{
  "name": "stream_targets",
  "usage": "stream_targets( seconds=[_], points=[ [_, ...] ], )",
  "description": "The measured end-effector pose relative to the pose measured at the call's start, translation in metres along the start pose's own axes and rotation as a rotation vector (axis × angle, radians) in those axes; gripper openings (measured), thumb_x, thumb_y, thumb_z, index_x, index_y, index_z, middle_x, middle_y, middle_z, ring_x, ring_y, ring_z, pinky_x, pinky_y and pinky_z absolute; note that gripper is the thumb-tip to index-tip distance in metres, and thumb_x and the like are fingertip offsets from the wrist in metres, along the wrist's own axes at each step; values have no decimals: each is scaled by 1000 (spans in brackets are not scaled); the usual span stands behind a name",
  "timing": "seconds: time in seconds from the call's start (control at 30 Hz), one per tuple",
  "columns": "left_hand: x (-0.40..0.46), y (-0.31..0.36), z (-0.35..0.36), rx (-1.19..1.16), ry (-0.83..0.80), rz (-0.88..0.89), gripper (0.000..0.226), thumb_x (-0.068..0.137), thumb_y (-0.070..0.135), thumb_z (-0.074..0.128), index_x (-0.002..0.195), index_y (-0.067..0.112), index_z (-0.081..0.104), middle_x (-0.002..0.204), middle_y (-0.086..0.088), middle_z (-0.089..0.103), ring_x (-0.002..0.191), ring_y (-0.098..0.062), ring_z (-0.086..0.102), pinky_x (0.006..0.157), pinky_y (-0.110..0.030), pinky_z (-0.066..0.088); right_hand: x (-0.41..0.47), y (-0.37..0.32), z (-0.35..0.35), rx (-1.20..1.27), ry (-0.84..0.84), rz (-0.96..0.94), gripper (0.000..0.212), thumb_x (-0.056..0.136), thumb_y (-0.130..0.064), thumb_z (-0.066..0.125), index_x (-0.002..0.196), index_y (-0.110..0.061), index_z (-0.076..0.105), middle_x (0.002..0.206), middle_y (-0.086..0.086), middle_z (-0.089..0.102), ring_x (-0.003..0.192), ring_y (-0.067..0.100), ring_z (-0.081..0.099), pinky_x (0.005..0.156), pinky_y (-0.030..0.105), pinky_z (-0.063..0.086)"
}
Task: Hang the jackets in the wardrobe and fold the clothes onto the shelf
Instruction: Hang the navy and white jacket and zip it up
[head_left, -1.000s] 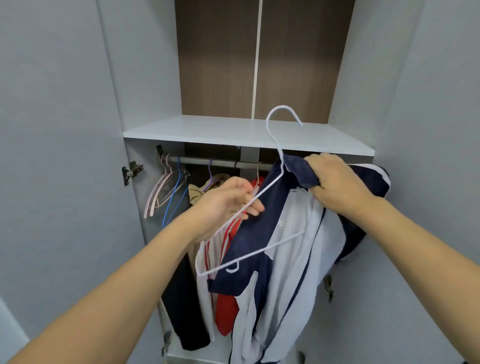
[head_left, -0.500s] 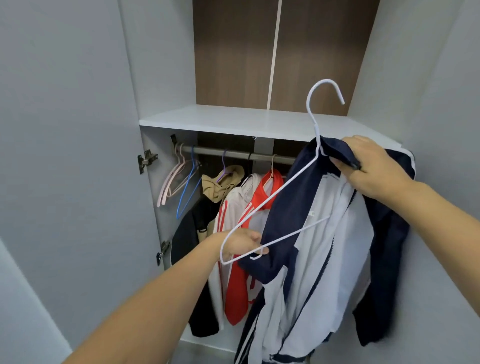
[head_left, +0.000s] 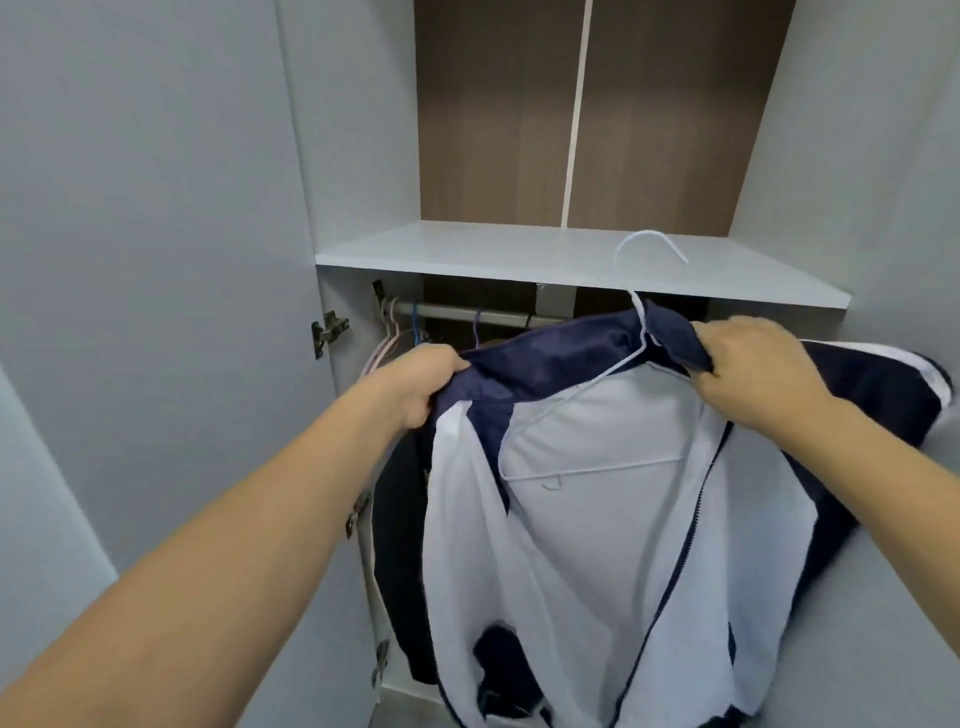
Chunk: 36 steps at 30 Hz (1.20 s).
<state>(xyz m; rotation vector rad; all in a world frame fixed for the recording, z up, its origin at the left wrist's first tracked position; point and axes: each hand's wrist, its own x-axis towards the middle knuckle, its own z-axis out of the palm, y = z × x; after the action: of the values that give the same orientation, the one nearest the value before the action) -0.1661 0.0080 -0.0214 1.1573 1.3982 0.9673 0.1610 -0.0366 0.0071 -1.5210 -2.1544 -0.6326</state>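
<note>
Left hand (head_left: 415, 384) and right hand (head_left: 753, 369) both clenched on navy collar edge of jacket (head_left: 597, 519), spread open. White hanger (head_left: 587, 415) inside, hook just before shelf (head_left: 467, 254) edge. Rail (head_left: 498, 315) behind, seemingly open mid-span.

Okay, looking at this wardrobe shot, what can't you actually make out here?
- Head view: right half of the rail, hidden behind the navy and white jacket.
- Left hand fingers, buried in the jacket's shoulder.
- Jacket hem, cut off by the bottom edge.
- White hanger: right arm covered by fabric.
</note>
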Motion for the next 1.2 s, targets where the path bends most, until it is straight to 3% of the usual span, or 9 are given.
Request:
stream_targets(
  seconds=[0.1,0.23,0.37,0.47,0.67,0.87,1.0,1.1,1.2],
  points=[
    [-19,29,16,-91,-138,46,23,100,13,45,101,3,65,92,-15,70,83,-28,68,79,-34,56,9,-10,10,142,18,182,20,93,-24,55,75,-19,47,64,1,50,61,28,46,57,35,32],
    [-42,55,50,-27,-215,284,26,102,10,44,78,13,55,72,-6,56,70,-19,52,66,-30,41,18,-37,8,504,30,253,29,98,-31,51,69,-26,48,67,-2,55,64,15,51,54,30,33],
    [-54,77,61,201,-147,629,23,100,21,49,89,5,62,82,-4,62,77,-17,55,75,-32,43,21,-56,-4,608,55,210,34,99,-25,52,65,-26,46,62,-4,53,58,12,48,53,29,32],
    [-41,80,53,516,53,784,23,101,29,45,92,16,62,102,-4,61,99,-24,55,93,-38,42,19,-60,-8,801,88,277,20,100,-27,52,87,-16,63,83,0,65,76,13,58,66,27,43],
    [-10,30,64,621,62,702,23,103,35,35,87,22,46,81,3,56,82,-23,56,72,-38,41,17,-64,24,720,13,257,20,100,-24,51,100,-8,63,99,7,63,96,26,57,86,40,47],
    [15,-8,94,231,-116,219,8,67,16,52,71,18,45,68,-2,43,60,-17,40,58,-32,30,10,-35,70,332,-147,353,17,96,-22,53,82,-18,45,102,7,41,95,28,44,82,40,42],
    [54,-26,123,221,-137,142,13,84,2,52,89,13,48,83,-11,54,71,-23,53,61,-29,41,10,-13,103,454,-312,471,12,98,-24,50,99,-16,60,101,8,64,90,29,60,78,39,48],
    [90,-27,146,251,-94,167,12,91,5,47,100,13,50,81,-7,55,66,-18,53,50,-24,40,20,3,128,498,-346,543,23,99,-26,51,115,-13,60,108,9,66,96,28,60,80,36,47],
    [129,-24,166,236,-43,158,15,93,11,43,105,17,49,80,-5,56,67,-18,56,50,-25,38,39,19,152,510,-334,616,16,98,-22,50,110,-17,61,109,9,64,84,24,55,72,31,40]
  ],
)
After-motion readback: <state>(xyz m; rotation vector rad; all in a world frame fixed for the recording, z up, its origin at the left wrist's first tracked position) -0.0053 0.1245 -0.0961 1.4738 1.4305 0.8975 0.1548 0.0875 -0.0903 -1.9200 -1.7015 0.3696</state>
